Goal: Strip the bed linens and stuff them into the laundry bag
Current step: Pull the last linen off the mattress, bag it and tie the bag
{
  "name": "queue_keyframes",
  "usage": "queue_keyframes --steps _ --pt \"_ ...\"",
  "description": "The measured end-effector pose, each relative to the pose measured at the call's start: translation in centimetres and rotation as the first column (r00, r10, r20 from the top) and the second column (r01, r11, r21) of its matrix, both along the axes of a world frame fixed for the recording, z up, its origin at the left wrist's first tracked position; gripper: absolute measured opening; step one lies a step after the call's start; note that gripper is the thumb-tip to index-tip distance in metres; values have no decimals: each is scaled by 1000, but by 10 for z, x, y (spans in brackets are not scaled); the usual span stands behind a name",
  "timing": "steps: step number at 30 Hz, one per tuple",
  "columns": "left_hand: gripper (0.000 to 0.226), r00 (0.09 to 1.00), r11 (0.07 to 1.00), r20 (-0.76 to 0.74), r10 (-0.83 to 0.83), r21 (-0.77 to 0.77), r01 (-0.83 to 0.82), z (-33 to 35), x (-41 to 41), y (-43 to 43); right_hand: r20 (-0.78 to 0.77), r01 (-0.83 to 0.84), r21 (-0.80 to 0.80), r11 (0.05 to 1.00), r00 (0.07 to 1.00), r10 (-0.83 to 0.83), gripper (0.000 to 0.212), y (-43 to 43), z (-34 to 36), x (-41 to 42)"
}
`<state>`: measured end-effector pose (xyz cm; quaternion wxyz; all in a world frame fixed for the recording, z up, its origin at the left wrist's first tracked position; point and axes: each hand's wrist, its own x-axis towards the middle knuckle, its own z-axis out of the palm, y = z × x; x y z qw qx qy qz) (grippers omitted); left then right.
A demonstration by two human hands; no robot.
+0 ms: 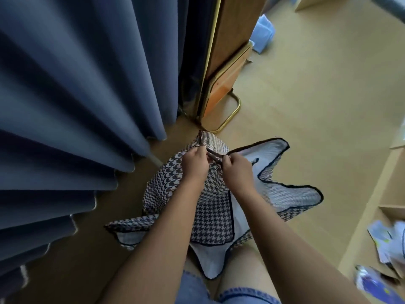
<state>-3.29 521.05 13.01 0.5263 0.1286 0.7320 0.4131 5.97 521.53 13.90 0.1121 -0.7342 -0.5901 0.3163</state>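
Dark-piped black-and-white houndstooth cloth bundle point(210, 216) is pinched at its top by curled fingers point(202, 151) of left hand point(195, 163) and right hand point(237, 170), equally near, bulk hanging straight below.

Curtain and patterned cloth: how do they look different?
The curtain is plain blue; the patterned cloth has dark and pale checks with a dark edge. The curtain hangs in long folds; the patterned cloth is bunched up with corners sticking out. No hand touches the curtain; the left hand and right hand both grip the patterned cloth at its top. Both are soft fabric.
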Motion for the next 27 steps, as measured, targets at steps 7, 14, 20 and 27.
queue_keyframes --steps 7,14,20,27 --pt "46 967 952 153 -206 -195 234 5 12 8 -91 7 70 998 996 0 37 -2 -7 -2" --pt "37 995 977 65 -69 -195 81 -4 11 33 -1 65 90 994 998 -66 34 13 -10 21" --pt "56 993 970 65 -103 -215 115 5 4 55 29 179 118 977 983 -183 30 12 -6 41" --pt "25 870 835 147 -470 -246 493 0 89 43 18 139 147 979 990 -143 25 -2 -10 63"
